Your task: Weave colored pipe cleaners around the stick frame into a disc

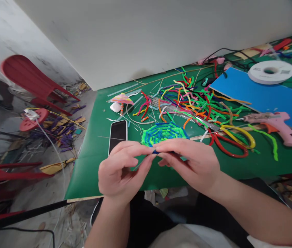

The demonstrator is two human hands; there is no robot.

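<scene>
Between my hands is a blue and green piece woven from pipe cleaners (164,133), with thin wire spokes sticking out around its edge. My left hand (125,165) pinches its near edge between thumb and forefinger. Right beside it, my right hand (192,160) pinches the same edge, the fingertips of both hands almost touching. The fingers hide the near rim. Just beyond my left hand lies a dark-screened phone (118,132). A small pink and yellow umbrella shape (122,99) rests by a white case (115,107).
Loose colored pipe cleaners (213,103) cover the table's middle, near red-and-yellow-handled scissors (228,144). A pink glue gun (277,125) lies at right, below a blue board (262,93) bearing a white spool (272,71). A red chair (32,79) stands at left beyond the green table (84,179).
</scene>
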